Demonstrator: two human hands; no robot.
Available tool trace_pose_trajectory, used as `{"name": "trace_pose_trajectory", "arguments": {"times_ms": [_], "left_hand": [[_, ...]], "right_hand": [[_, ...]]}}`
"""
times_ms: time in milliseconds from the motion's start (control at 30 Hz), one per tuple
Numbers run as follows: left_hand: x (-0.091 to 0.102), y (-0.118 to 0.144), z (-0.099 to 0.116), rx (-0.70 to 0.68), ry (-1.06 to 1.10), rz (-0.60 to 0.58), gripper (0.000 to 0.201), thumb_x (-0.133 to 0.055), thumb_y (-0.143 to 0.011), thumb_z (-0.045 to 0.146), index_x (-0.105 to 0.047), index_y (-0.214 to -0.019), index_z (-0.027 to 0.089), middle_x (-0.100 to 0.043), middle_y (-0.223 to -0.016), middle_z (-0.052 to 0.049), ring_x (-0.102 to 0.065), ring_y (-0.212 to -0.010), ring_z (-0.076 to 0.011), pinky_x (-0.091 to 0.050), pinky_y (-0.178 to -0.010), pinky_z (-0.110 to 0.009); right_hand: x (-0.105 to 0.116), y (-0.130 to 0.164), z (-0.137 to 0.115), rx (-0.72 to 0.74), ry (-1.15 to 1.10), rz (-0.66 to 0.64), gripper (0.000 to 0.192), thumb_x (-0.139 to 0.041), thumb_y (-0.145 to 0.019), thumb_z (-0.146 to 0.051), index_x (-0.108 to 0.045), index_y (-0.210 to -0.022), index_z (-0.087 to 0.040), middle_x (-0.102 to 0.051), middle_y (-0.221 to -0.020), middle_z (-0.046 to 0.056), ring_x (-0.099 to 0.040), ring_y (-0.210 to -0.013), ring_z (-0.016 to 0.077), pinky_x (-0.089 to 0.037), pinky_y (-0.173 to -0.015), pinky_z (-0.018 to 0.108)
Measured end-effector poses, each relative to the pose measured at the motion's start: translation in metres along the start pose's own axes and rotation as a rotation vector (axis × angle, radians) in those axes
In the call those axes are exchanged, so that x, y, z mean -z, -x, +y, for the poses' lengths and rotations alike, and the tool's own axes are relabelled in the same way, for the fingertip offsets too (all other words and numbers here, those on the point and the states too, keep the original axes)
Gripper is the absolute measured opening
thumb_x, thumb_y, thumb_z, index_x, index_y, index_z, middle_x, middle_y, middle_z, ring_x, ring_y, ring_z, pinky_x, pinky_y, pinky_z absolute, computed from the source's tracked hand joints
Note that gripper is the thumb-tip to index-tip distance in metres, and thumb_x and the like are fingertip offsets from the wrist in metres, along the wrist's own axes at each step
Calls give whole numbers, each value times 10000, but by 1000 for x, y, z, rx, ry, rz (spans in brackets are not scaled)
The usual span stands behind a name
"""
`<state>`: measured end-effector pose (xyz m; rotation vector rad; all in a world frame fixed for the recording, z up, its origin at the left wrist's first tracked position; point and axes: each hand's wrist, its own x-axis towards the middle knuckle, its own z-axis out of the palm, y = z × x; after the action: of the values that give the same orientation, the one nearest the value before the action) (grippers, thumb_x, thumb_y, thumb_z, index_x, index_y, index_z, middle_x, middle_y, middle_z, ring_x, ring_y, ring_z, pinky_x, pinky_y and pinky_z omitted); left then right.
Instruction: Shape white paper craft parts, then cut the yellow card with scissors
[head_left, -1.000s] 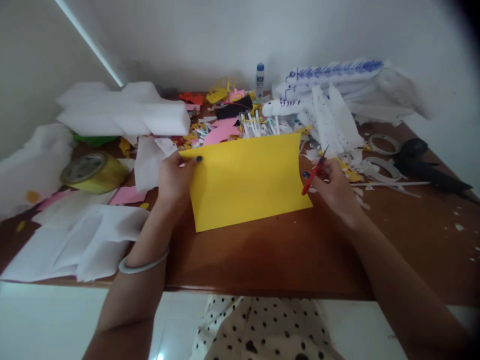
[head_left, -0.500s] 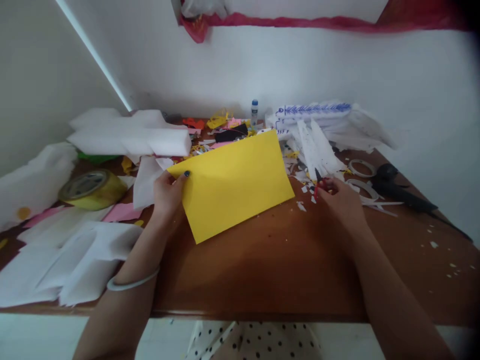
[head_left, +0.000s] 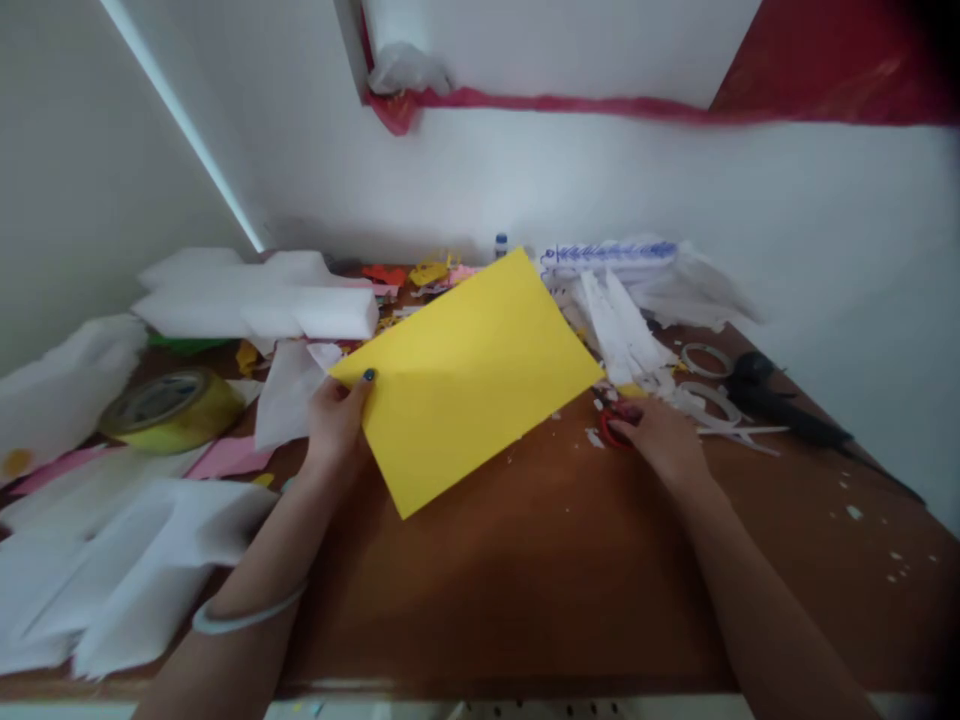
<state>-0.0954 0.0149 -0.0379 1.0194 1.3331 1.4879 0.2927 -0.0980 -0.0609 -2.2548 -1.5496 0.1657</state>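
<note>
A flat sheet of yellow paper point(head_left: 469, 385) is tilted above the brown table point(head_left: 510, 600). My left hand point(head_left: 337, 415) pinches its left corner, thumb on top and the other fingers hidden beneath. At the right, my right hand point(head_left: 660, 435) is closed on small scissors with red handles point(head_left: 616, 430). Their dark blades point left, partly beneath the sheet's right corner. White paper scraps point(head_left: 594, 438) lie on the table close to the scissors.
A roll of yellow tape point(head_left: 180, 410) and white foam pieces point(head_left: 255, 300) are on the left. A black glue gun point(head_left: 787, 400) and white rings point(head_left: 706, 360) lie at the right. Behind the sheet stand a glue bottle point(head_left: 501, 245) and coloured scraps; a white wall rises beyond.
The yellow sheet has turned, its far corner swinging left and its right corner nearing the scissors. My right hand has come slightly left with the scissors. The camera view has tipped up.
</note>
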Motion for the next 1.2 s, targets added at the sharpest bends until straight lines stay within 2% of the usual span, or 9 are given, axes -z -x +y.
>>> {"name": "trace_pose_trajectory", "arguments": {"times_ms": [167,267,400,467,567,633,800,1000,1200], "left_hand": [[-7,8,0,101,83,-62,279,-731,-687,269,-631,-928,170,-704,-735,-32,-689,-648,-209,-576,-588,-311],[-9,8,-5,127,70,-101,291,-750,-664,272,-638,-912,170,-706,-720,-28,-682,-607,-204,-562,-552,-295],[-14,16,-12,127,4,-206,359,-779,-641,364,-647,-901,155,-717,-756,-42,-680,-611,-201,-550,-545,-280],[-18,25,-10,126,-20,-243,395,-766,-658,407,-644,-937,155,-723,-794,-49,-683,-635,-202,-547,-550,-276],[-26,44,-4,201,35,-307,399,-725,-696,429,-635,-978,162,-725,-823,-50,-683,-644,-193,-549,-568,-276],[-31,58,-1,291,90,-353,354,-709,-707,417,-632,-945,166,-722,-812,-43,-682,-639,-181,-542,-557,-260],[-40,84,0,452,209,-536,338,-659,-769,422,-618,-993,172,-725,-912,-65,-708,-735,-190,-577,-657,-300],[-42,90,-3,506,256,-558,372,-546,-841,449,-602,-1045,143,-721,-973,-111,-713,-804,-211,-589,-689,-326],[-41,86,-12,401,128,-505,325,-678,-764,347,-557,-1016,182,-724,-951,-47,-697,-710,-160,-572,-616,-263]], "right_hand": [[4,-3,-1,-1,-72,30,213,-574,-775,-319,-713,-898,-215,-730,-951,72,-650,-893,260,-458,-814,379],[12,0,-12,-31,-397,96,393,-404,-885,-429,-678,-1063,-209,-715,-1035,94,-646,-946,262,-483,-838,407],[22,10,-30,-83,-843,-112,442,-488,-853,-551,-633,-1129,-238,-721,-1009,77,-680,-855,247,-541,-715,363],[24,19,-38,-62,-770,-73,354,-601,-803,-491,-649,-1044,-236,-724,-953,59,-679,-806,243,-542,-667,347],[23,36,-54,44,-490,264,226,-573,-845,-390,-662,-991,-242,-719,-943,49,-670,-825,230,-541,-740,363],[18,48,-67,255,-312,401,211,-530,-880,-298,-676,-1029,-265,-717,-1015,47,-663,-923,229,-517,-867,391],[-4,72,-97,816,-66,277,410,-509,-884,-125,-620,-1234,-307,-693,-1163,-11,-654,-991,195,-513,-918,355],[-24,83,-112,913,73,235,332,-510,-908,-159,-667,-1175,-279,-685,-1190,-7,-652,-964,213,-525,-860,370],[-25,86,-113,944,-17,78,345,-542,-909,-272,-610,-1247,-276,-664,-1225,26,-631,-1020,226,-496,-926,387]]}}
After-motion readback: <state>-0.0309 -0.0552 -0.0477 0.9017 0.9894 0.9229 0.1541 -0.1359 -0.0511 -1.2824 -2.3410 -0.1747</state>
